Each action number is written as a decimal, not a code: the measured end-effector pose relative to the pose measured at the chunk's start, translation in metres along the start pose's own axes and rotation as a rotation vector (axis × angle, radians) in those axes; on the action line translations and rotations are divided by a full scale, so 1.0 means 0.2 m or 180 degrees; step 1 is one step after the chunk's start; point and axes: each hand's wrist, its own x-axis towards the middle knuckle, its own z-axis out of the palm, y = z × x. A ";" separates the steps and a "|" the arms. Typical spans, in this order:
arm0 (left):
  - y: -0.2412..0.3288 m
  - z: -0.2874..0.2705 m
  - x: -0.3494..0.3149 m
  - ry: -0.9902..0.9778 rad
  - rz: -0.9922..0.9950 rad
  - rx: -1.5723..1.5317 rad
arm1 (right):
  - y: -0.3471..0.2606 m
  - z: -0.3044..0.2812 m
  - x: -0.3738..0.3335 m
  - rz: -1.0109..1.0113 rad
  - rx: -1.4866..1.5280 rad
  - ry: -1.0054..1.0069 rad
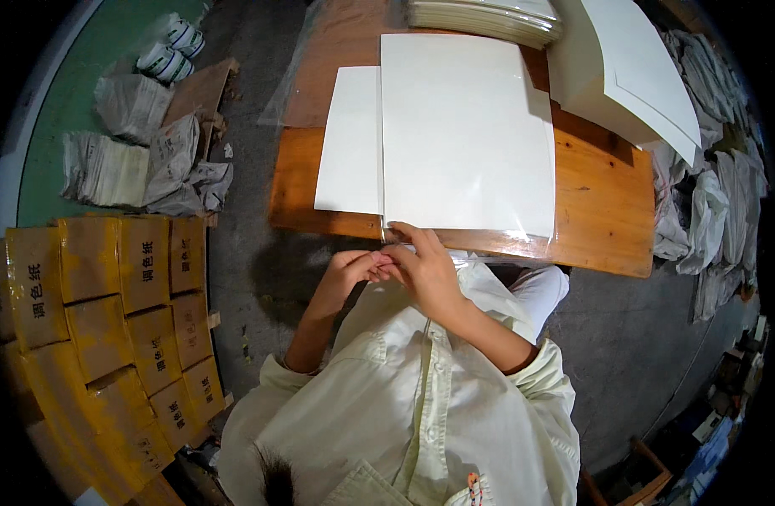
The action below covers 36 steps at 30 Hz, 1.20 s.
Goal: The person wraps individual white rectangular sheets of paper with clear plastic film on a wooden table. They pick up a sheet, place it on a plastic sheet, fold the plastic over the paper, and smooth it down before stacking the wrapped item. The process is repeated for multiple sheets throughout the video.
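My left hand [355, 266] and my right hand [427, 270] meet in front of the table's near edge. Their fingertips press together in a pinch, and anything between them is too small or hidden to make out. A finger of my right hand reaches up by the lower left corner of a large white sheet stack [468, 135]. Clear plastic film [531, 244] shows along that stack's near edge and hangs slightly over the table. A narrower white sheet [348, 143] lies partly beneath it on the left.
The wooden table [607, 228] also bears a tall curved stack of white sheets [632, 76] at right and a thick pad pile [484, 21] behind. Taped cardboard boxes [92, 329] stand at left. Wrapped bundles [109, 169] and white buckets [164, 63] sit beyond. Plastic bags [725, 202] heap at right.
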 end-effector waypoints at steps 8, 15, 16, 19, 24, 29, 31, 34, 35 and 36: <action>-0.02 -0.01 0.04 0.0055 -0.0240 -0.0317 | -0.05 0.00 -0.02 0.0288 -0.0055 0.0042; -0.02 0.00 0.06 -0.0022 -0.0081 0.0083 | -0.06 0.01 -0.01 0.0526 -0.0114 0.0146; -0.01 0.00 0.06 0.0015 -0.0035 0.0088 | -0.06 0.01 -0.01 0.0547 -0.0129 0.0116; 0.00 0.04 0.05 0.0091 0.0071 0.0190 | -0.05 0.01 -0.02 0.0460 -0.0241 0.0008; 0.02 0.04 0.06 0.0141 0.0172 0.0494 | -0.03 0.00 -0.01 0.0205 -0.0260 -0.0030; 0.05 0.03 0.07 0.0539 0.0012 0.0743 | -0.01 -0.14 -0.06 0.0400 0.0811 -0.0342; 0.08 0.03 0.05 0.0523 0.0035 0.0902 | 0.04 -0.32 -0.09 0.0760 0.1767 -0.1160; 0.11 -0.01 0.02 0.0377 0.0029 0.1138 | 0.24 -0.79 -0.41 0.2082 0.2263 0.0026; 0.10 -0.02 0.01 0.0297 0.0018 0.1208 | 0.40 -0.94 -0.66 0.2124 0.1984 0.1063; 0.10 -0.03 0.02 0.0275 0.0046 0.1232 | 0.45 -1.11 -0.81 0.2266 0.2364 0.1780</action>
